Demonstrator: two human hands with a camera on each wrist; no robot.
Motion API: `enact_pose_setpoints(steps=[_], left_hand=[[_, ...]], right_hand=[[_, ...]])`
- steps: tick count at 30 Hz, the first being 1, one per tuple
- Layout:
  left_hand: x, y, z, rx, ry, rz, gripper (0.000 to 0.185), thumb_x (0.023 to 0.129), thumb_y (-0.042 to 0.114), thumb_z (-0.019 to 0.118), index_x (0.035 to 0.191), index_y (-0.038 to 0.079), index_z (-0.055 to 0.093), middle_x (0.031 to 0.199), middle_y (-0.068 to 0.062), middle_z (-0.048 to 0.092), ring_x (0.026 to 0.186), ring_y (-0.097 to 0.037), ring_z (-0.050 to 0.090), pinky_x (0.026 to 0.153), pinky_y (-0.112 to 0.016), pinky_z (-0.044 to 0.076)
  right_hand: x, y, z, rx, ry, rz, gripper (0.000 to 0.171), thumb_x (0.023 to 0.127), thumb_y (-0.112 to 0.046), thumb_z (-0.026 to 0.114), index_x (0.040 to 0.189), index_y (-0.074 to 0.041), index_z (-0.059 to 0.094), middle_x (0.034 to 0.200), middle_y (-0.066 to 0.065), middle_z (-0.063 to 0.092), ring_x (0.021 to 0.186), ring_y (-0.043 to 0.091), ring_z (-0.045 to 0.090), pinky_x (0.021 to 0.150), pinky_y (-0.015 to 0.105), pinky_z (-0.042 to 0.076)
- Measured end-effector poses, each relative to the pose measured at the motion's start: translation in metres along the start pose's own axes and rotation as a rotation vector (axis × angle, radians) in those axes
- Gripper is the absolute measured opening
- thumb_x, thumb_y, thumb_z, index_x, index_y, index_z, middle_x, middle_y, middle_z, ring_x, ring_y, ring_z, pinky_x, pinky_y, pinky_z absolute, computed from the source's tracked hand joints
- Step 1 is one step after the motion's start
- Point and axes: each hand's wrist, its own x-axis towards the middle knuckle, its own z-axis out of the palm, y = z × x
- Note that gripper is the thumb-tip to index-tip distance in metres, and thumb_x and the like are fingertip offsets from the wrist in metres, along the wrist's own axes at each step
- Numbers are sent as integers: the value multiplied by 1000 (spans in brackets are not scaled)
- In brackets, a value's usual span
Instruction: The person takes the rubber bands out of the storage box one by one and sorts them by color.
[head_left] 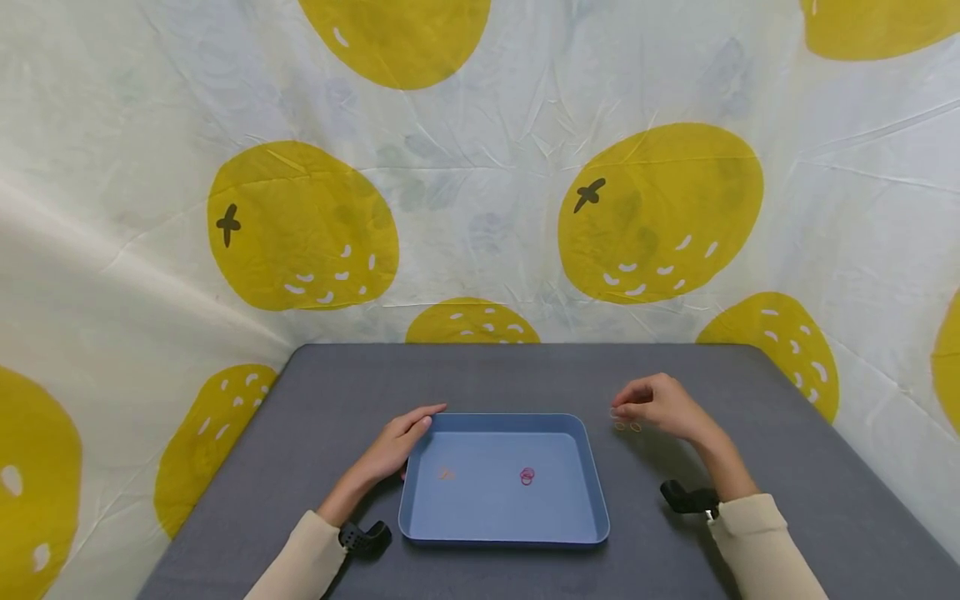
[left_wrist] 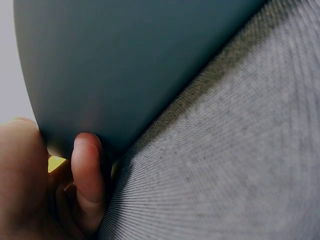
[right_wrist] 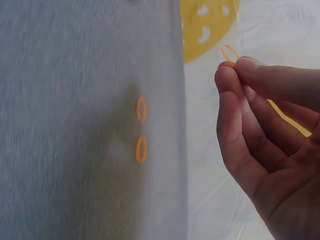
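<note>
A blue tray (head_left: 585,475) lies on the grey table (head_left: 787,450), with a red rubber band (head_left: 527,476) and an orange rubber band (head_left: 446,475) inside it. My left hand (head_left: 397,446) rests against the tray's left rim (left_wrist: 90,85), fingers straight along it. To the right of the tray, my right hand (head_left: 660,404) pinches a small orange rubber band (right_wrist: 230,52) between thumb and fingertips. Two more orange bands (right_wrist: 141,129) lie on the table just below that hand (right_wrist: 265,145).
A white cloth with yellow fruit prints (head_left: 660,208) hangs behind and beside the table. Black wrist camera mounts (head_left: 686,497) sit at both cuffs. The table's grey surface (left_wrist: 240,165) stretches around the tray.
</note>
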Motion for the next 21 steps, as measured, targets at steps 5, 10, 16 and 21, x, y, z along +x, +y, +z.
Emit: enact_pose_setpoints(steps=[5, 10, 16, 21], left_hand=[[0, 1, 1, -14, -5, -1, 44, 113, 31, 42, 154, 18, 51, 153, -16, 54, 40, -19, 47, 36, -38, 44], [1, 2, 2, -11, -11, -4, 44, 113, 33, 42, 154, 20, 52, 153, -15, 54, 40, -18, 48, 36, -38, 45], [2, 1, -1, 16, -8, 12, 43, 113, 34, 43, 152, 21, 54, 152, -14, 55, 48, -15, 55, 36, -38, 46], [2, 0, -2, 17, -19, 14, 44, 113, 34, 43, 153, 19, 53, 152, -15, 55, 40, -16, 49, 36, -38, 46]], right_hand=[[-5, 13, -8, -14, 12, 31, 12, 94, -7, 74, 100, 2, 79, 92, 14, 78, 77, 25, 74, 69, 36, 62], [-11, 25, -15, -27, 32, 69, 12, 94, -5, 73, 99, 4, 78, 93, 15, 79, 77, 23, 75, 68, 31, 62], [-17, 37, -20, -59, 9, 85, 9, 92, -2, 73, 96, 5, 77, 87, 14, 78, 72, 17, 71, 62, 26, 58], [-19, 47, -19, -89, -2, 116, 9, 89, 1, 72, 95, 4, 78, 83, 11, 78, 68, 10, 67, 59, 23, 56]])
